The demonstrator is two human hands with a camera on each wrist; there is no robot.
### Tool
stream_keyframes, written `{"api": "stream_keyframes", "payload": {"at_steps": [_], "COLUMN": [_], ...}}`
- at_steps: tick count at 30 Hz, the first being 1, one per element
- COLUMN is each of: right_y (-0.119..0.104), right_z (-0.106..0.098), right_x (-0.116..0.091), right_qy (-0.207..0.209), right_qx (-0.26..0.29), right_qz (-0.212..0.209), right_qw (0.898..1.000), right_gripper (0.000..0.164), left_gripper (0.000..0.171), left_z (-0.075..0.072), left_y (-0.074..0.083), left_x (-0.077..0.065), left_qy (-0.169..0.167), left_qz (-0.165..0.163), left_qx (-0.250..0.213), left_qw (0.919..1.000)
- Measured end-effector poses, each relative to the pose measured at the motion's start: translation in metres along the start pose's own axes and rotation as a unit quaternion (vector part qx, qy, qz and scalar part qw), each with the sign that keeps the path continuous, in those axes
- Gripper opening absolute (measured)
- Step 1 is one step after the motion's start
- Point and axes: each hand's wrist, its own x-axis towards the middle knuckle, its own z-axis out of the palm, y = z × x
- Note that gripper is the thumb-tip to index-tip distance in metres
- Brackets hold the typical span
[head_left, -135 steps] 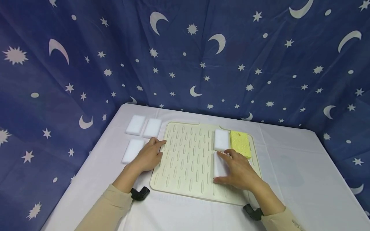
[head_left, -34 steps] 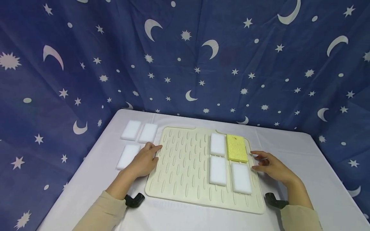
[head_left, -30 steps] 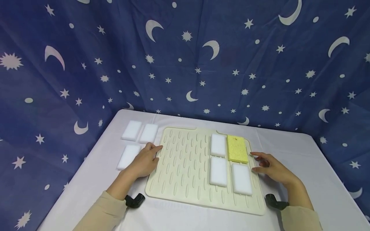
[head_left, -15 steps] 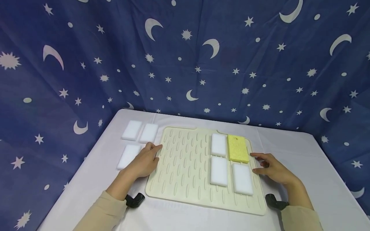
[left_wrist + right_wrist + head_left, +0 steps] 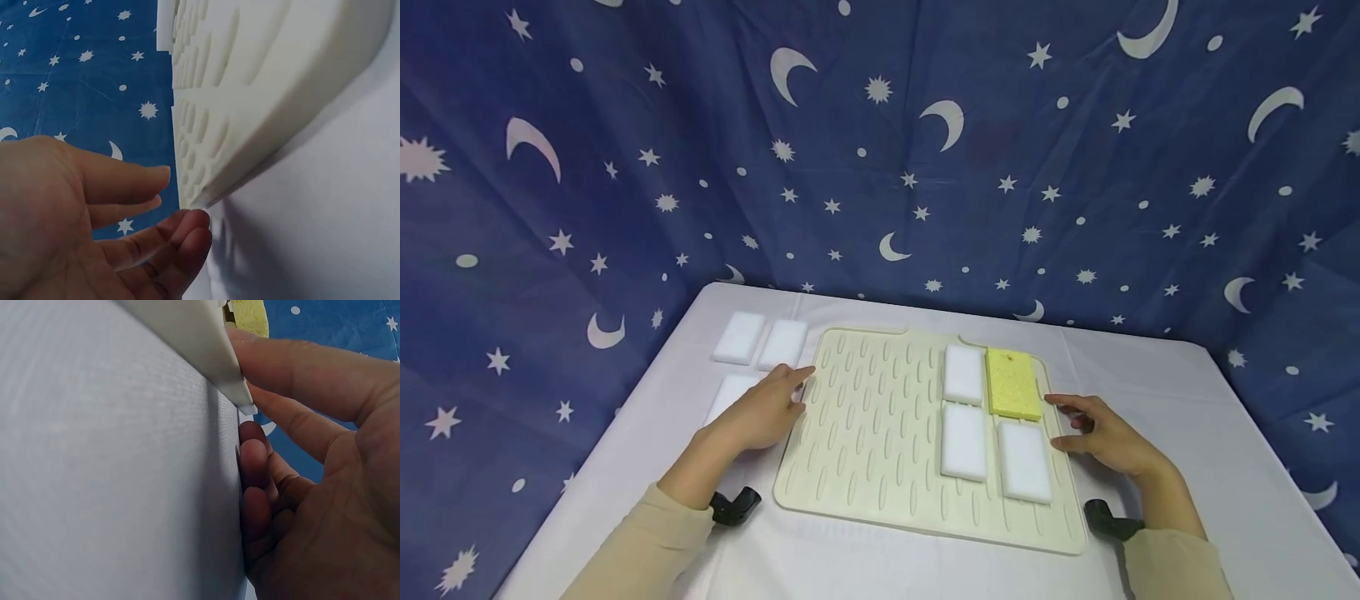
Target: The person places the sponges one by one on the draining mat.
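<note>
Cream drying mat (image 5: 865,425) on white tablecloth (image 5: 1157,400); your left hand (image 5: 766,412) at its left edge, right hand (image 5: 1105,435) opposite, thumb and fingers apart on both. On its right half: yellow sponge (image 5: 1013,385), three white foam blocks (image 5: 963,443) (three more blocks (image 5: 782,344) left, off-mat).

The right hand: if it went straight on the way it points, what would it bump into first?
The right hand would likely first meet the cream mat, whose edge it may be touching; depth is unclear. Just beyond lies the yellow sponge.
</note>
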Motion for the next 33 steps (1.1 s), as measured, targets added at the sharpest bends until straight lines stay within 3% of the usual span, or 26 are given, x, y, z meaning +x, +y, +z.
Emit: {"api": "stream_keyframes", "payload": {"at_steps": [9, 20, 26, 33], "right_y": [0.002, 0.001, 0.001, 0.002], "right_z": [0.003, 0.001, -0.001, 0.000], "right_x": [0.002, 0.003, 0.003, 0.002], "right_qy": [0.006, 0.009, 0.003, 0.002], "right_qx": [-0.003, -0.007, 0.000, 0.007], "right_qz": [-0.001, 0.008, 0.005, -0.004], "right_qw": [1.000, 1.000, 1.000, 1.000], "right_gripper": [0.081, 0.081, 0.081, 0.079], "left_gripper": [0.055, 0.059, 0.070, 0.088], "left_z": [-0.022, -0.049, -0.055, -0.058], "left_y": [-0.001, -0.025, -0.036, -0.047], "left_x": [-0.013, -0.032, -0.036, -0.036], "left_qy": [0.007, 0.005, -0.005, -0.034], "left_qz": [0.026, 0.080, 0.077, 0.035], "left_qx": [-0.001, 0.042, 0.055, 0.068], "left_qw": [0.9996, 0.9959, 0.9955, 0.9965]}}
